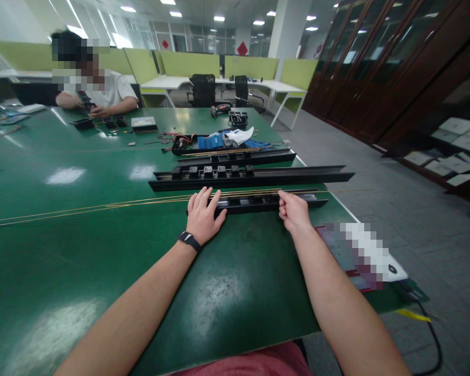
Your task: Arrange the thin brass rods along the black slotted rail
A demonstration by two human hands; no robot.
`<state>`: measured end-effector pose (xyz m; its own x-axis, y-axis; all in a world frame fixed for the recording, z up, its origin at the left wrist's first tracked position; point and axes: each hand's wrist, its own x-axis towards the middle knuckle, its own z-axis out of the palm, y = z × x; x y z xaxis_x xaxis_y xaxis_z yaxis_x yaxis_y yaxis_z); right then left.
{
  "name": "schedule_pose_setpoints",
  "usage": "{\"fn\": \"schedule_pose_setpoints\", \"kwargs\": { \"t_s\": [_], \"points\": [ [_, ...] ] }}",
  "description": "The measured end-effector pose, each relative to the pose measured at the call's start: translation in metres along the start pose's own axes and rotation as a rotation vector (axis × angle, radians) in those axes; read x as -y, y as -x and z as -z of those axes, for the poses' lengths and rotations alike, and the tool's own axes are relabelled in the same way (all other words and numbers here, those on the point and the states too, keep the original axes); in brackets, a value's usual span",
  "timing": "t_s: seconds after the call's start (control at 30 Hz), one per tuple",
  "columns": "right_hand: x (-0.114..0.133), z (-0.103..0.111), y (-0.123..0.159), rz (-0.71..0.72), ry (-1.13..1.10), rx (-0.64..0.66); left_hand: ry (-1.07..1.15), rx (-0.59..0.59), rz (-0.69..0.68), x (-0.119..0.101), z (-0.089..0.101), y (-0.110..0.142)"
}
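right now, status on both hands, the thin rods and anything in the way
Left hand spread over thin rods and nearest black channel. Right hand pinched at rods. Rods overhang channel's left end. Longer channel just beyond, possible snag.

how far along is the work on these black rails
Partway, it seems. Done, by the look: blocks sit in a row in the middle rail. In hand: the right hand pinches thin golden rods at the near rail, the left hand spread at its other end. Likely left: settling the rods, which jut far past that rail.
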<state>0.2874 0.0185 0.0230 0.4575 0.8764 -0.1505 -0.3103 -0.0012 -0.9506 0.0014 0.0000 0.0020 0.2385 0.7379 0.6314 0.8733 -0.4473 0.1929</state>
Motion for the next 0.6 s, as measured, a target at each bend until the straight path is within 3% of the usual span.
{"fn": "schedule_pose_setpoints", "kwargs": {
  "t_s": [0.6],
  "points": [
    [0.0008,0.0002,-0.0002,0.006,-0.026,-0.006,-0.01,-0.001,-0.012,0.0007,-0.0001,0.0002]
  ]
}}
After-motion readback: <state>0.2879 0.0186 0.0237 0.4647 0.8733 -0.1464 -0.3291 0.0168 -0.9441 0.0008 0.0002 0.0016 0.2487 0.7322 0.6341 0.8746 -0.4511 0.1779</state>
